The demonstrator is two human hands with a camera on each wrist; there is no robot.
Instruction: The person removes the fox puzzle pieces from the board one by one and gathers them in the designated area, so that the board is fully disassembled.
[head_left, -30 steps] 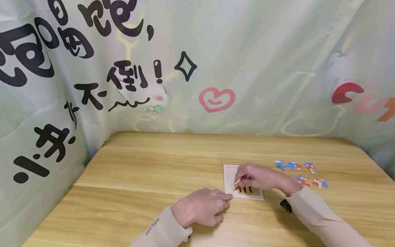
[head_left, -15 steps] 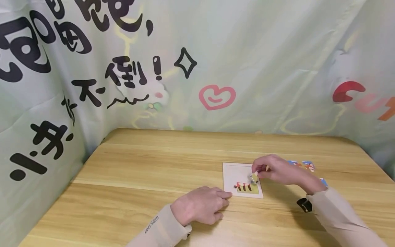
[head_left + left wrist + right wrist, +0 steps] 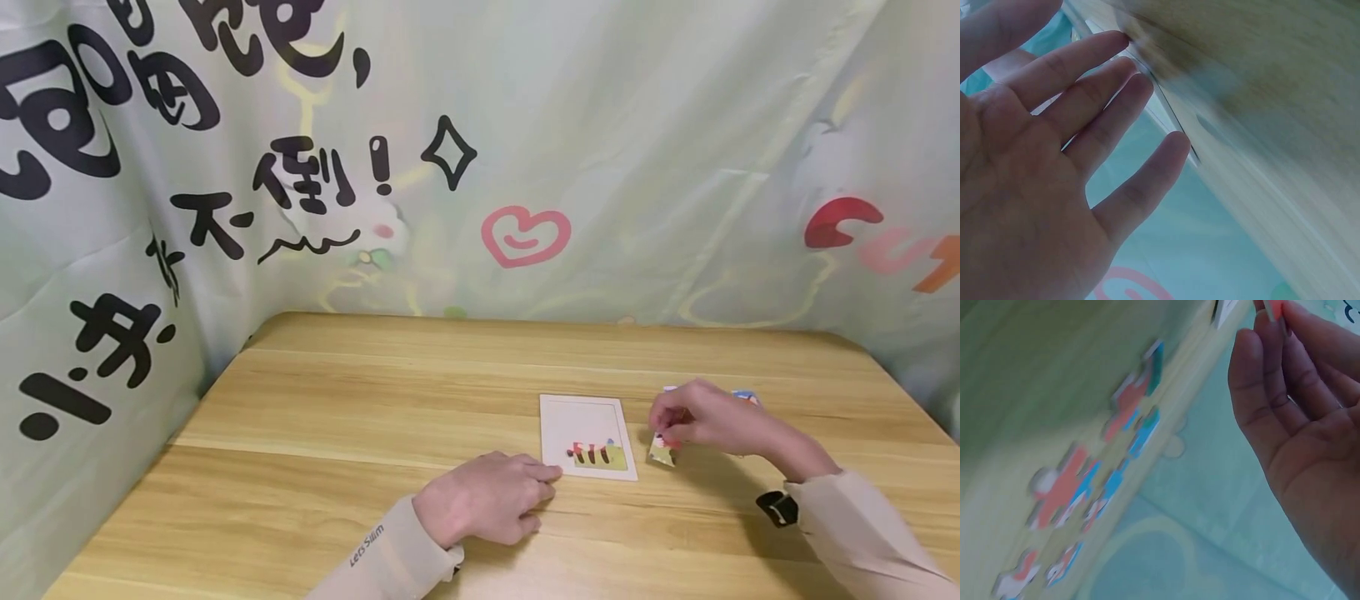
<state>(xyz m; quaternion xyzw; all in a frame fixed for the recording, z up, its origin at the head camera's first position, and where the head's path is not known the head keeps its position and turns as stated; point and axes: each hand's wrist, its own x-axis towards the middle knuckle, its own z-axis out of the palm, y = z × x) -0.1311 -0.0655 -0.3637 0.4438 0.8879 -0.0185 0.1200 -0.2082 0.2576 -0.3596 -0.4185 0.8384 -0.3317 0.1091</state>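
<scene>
A white puzzle board [image 3: 577,417] lies on the table, and a few joined yellow pieces with dark stripes [image 3: 600,457] sit in its lower right part. At the board's lower left corner rests the index fingertip of my left hand [image 3: 491,497]; its fingers are extended in the left wrist view. To the right of the board, my right hand [image 3: 712,421] pinches a yellow and red puzzle piece [image 3: 663,452] between thumb and fingers. Only the red edge of that piece [image 3: 1275,309] shows in the right wrist view.
Several loose puzzle pieces in red, white and blue [image 3: 1063,487] lie on the wooden table [image 3: 375,400] near my right hand, mostly hidden behind it in the head view. A printed curtain [image 3: 615,167] hangs behind the table.
My right hand has moved right, from over the board to beside it, with a puzzle piece in its fingers. The joined pieces have come into plain view. My left hand stays at the corner.
</scene>
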